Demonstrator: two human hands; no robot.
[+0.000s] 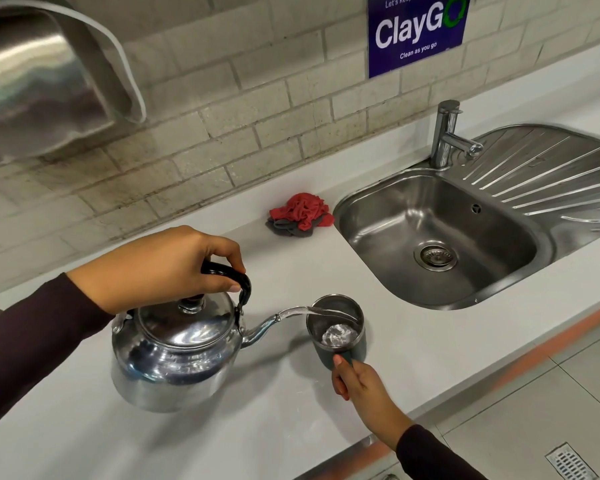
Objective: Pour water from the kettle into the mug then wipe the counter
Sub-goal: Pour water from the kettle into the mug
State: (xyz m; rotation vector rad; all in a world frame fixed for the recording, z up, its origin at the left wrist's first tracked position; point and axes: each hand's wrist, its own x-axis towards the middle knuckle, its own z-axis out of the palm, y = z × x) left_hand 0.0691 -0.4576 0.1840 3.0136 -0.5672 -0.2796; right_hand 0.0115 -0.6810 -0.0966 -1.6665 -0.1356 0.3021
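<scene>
My left hand (160, 268) grips the black handle of a shiny steel kettle (174, 355), held tilted above the white counter (257, 427). A stream of water runs from its spout into a dark green mug (336, 327) with a steel inside, which stands on the counter just right of the kettle. Water is foaming at the mug's bottom. My right hand (361, 386) holds the mug's handle from the near side. A crumpled red and grey cloth (300, 213) lies on the counter by the wall, left of the sink.
A steel sink (437, 237) with a drainboard and a chrome tap (447, 136) takes up the counter's right part. A steel dispenser (42, 74) hangs on the tiled wall at upper left. A blue poster (416, 32) is on the wall. The counter's front edge runs diagonally at lower right.
</scene>
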